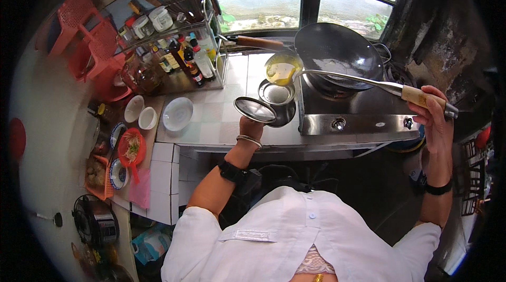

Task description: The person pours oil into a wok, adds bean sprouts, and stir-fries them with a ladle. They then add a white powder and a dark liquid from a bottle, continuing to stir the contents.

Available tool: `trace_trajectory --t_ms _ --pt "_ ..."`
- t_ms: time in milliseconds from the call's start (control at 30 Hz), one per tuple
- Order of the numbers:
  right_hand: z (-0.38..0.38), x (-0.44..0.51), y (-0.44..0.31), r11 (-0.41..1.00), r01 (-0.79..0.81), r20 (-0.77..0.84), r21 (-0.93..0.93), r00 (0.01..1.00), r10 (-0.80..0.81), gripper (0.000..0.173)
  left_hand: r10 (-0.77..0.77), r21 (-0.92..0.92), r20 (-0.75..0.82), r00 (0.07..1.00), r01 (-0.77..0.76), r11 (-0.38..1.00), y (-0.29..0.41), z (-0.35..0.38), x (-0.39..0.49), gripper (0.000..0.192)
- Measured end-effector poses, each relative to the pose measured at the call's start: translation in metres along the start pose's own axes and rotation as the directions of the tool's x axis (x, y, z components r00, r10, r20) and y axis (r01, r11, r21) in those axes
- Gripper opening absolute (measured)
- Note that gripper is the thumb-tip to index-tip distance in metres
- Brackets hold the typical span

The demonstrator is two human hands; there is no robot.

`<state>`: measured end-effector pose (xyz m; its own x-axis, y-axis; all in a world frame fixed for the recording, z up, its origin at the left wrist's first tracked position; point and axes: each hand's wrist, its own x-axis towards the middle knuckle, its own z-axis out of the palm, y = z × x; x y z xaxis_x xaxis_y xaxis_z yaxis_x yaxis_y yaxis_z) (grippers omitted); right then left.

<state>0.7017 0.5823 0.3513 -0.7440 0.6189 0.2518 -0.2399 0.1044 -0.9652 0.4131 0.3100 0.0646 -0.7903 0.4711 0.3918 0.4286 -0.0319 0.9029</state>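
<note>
My right hand [431, 106] grips the wooden handle of a long metal ladle [352, 77], whose bowl holds yellowish liquid [283, 70], probably oil. The ladle's bowl is over the far edge of a round metal pot [276, 94] on the tiled counter. With my left hand [251, 127] I hold a round metal lid [255, 109], tilted, just left of the pot; the fingers are mostly hidden under it. Behind the ladle's shaft, a dark wok [338, 54] sits on the steel gas stove [375, 123].
A rack [219, 80] of bottles and jars stands at the back left. A white plate [178, 114], two white bowls [148, 118], a red strainer [136, 149] with shredded food and an orange basket [106, 183] lie left. The wok's wooden handle [257, 42] points left.
</note>
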Motion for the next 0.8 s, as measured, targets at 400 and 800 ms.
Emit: trace_trajectory --t_ms 400,800 --pt "0.014 -0.009 0.002 0.969 0.186 0.112 -0.16 0.979 -0.169 0.033 -0.408 -0.546 -0.071 0.91 0.307 0.779 0.077 -0.029 0.0 0.028" --pt "0.017 -0.01 0.003 0.925 0.324 0.214 -0.196 0.935 -0.282 0.033 -0.405 -0.534 -0.101 0.909 0.293 0.793 0.083 -0.031 -0.001 0.013"
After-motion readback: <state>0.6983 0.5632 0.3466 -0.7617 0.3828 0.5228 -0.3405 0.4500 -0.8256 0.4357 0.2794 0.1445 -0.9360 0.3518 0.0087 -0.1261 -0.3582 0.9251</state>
